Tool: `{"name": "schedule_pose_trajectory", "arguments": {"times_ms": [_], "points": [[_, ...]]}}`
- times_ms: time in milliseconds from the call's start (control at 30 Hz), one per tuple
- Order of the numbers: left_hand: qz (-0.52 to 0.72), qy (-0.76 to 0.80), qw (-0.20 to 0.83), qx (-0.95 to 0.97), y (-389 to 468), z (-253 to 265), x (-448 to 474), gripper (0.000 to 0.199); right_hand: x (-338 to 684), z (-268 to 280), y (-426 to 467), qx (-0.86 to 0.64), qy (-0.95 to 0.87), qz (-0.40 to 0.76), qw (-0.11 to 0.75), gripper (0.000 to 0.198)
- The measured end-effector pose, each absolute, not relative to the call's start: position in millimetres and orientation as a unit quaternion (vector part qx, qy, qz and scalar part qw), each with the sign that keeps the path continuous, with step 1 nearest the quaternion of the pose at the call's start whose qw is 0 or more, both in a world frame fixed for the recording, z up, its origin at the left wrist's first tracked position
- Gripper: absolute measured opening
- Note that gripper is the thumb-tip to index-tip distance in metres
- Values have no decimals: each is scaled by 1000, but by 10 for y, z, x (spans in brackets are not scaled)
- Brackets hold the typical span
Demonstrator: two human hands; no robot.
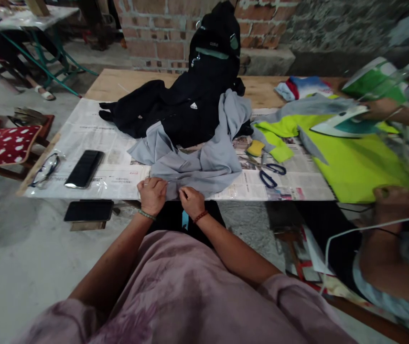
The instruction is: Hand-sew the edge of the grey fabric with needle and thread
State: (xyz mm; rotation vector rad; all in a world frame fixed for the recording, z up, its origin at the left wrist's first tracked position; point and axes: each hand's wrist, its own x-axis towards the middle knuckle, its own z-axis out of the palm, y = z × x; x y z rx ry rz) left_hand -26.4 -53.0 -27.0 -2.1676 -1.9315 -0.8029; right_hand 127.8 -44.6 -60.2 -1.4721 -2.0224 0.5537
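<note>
A crumpled light grey fabric piece [204,165] lies over newspaper at the table's front edge. Its near edge is pinched by my left hand [152,195], with a ring and a green bead bracelet, and by my right hand [192,202], with a reddish bracelet. Both hands are closed, a short gap of cloth between them. Behind the grey fabric is a black garment [176,114] with small white marks; the grey fabric partly covers it. To the right of the cloth are dark-handled scissors [269,179] and a small yellow pad [255,148].
A phone [84,168] and glasses [48,168] lie on the table's left. Another phone [89,210] sits below its edge. A black backpack [216,48] stands at the back. On the right, a co-worker's hand [380,109] holds an iron [346,123] on a yellow-green garment [362,162].
</note>
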Motion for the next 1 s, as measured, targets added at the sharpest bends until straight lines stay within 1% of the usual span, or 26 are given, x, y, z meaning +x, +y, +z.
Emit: {"name": "schedule_pose_trajectory", "arguments": {"times_ms": [167,333,533,800,1000], "points": [[-259,-614,41,-744,-586,-277,-249,13,1276,-595,-445,-557,-755,204,278,23],[-269,-591,44,-759,-578,-309,-238,12,1279,-610,-445,-555,-758,198,280,22],[-255,-606,40,-753,-517,-293,-164,23,1280,-626,-439,-554,-761,192,278,21],[-224,-634,66,-738,-464,-309,-124,16,1280,-628,-439,-552,-760,188,288,19],[-237,-602,40,-761,-463,-284,-80,14,1289,-603,-432,-556,-758,196,279,18]]}}
